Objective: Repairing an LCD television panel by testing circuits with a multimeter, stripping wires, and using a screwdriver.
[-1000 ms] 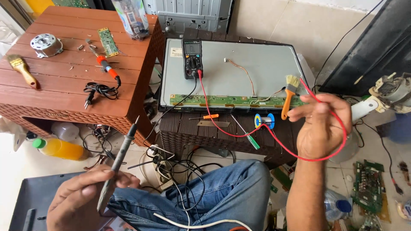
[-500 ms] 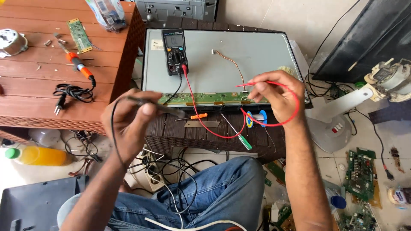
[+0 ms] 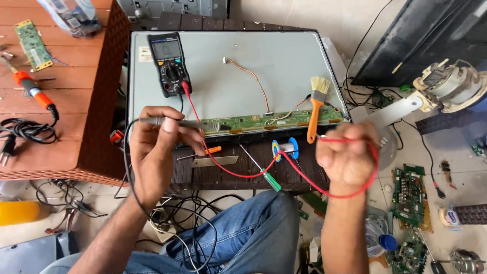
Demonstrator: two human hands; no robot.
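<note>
Left hand (image 3: 160, 144) pinches the black probe (image 3: 190, 123), tip on the green circuit strip (image 3: 269, 121). At three o'clock, right hand (image 3: 345, 155) is clenched around the red lead (image 3: 238, 172).

bare forearms (no sleeves in view), blue denim jeans (image 3: 243, 233)

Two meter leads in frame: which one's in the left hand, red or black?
The black lead: the left hand holds its probe over the green board strip. The red lead runs to the right hand.
</note>
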